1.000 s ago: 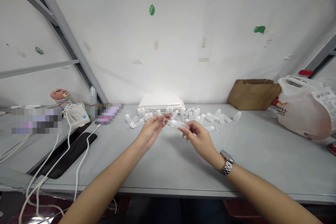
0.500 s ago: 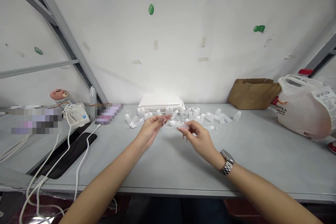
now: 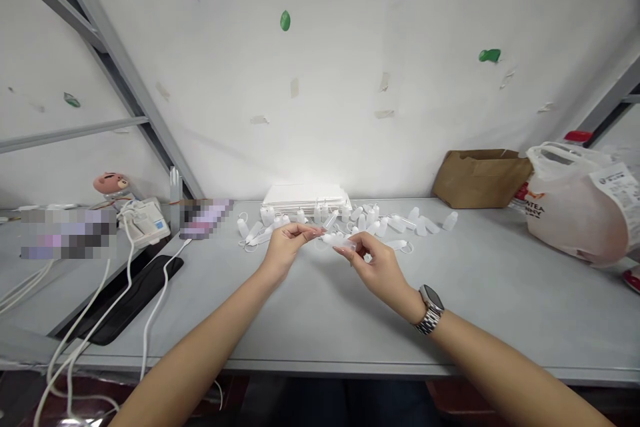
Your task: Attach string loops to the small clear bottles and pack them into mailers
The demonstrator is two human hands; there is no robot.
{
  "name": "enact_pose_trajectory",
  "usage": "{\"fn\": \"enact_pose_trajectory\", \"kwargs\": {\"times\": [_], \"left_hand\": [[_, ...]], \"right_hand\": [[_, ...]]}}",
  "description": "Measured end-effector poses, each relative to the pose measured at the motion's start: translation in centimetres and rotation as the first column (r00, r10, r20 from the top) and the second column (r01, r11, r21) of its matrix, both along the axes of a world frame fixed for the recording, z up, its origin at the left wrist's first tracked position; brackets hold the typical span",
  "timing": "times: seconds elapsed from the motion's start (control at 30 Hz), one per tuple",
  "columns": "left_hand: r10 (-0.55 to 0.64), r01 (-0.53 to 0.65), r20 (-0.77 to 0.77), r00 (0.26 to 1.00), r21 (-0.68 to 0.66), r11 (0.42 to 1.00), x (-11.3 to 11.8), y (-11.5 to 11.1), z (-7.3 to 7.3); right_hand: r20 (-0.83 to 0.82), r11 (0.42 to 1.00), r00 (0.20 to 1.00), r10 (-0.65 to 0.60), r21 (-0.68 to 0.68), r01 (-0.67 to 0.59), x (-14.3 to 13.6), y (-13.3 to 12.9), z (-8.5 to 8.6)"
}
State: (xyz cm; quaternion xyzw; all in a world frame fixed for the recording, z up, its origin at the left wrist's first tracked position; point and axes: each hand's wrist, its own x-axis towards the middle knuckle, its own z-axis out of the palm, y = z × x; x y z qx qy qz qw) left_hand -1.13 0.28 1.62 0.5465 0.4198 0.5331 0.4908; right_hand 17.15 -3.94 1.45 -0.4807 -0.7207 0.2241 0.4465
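My right hand (image 3: 373, 259) grips a small translucent plastic bottle (image 3: 341, 241) by its body, between thumb and fingers. The bottle lies nearly level above the table, its narrow end to the left. At that end my left hand (image 3: 290, 250) is closed in a pinch on the bottle's small cap, mostly hidden by the fingertips. Just behind the hands lie several more bottles of the same kind (image 3: 423, 225), some with thin loop straps, on the grey table (image 3: 320, 320).
A stack of white paper or cards (image 3: 305, 195) stands against the wall. Right of it are a brown paper bag (image 3: 483, 180) and a white plastic carrier bag (image 3: 575, 207). On the left are white cables (image 3: 157, 307), a black tray (image 3: 135, 300) and a power strip (image 3: 147, 221).
The fingertips of my left hand have moved slightly down and closer to the bottle's narrow end. The loop visible at them before is now hard to see. My right hand keeps its grip.
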Motion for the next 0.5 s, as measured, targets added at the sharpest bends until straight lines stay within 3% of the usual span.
{"fn": "enact_pose_trajectory", "kwargs": {"times": [0.27,0.5], "left_hand": [[0.021,-0.021,-0.010,1.000,-0.001,1.000,0.4,-0.2,-0.5],[0.005,-0.002,-0.085,0.996,0.043,0.999,0.2,-0.3,0.6]], "right_hand": [[-0.029,0.998,0.999,0.038,-0.043,-0.039,0.0,0.6,-0.5],[0.065,0.977,0.984,0.166,-0.145,-0.155,0.4,1.7,-0.7]]}}
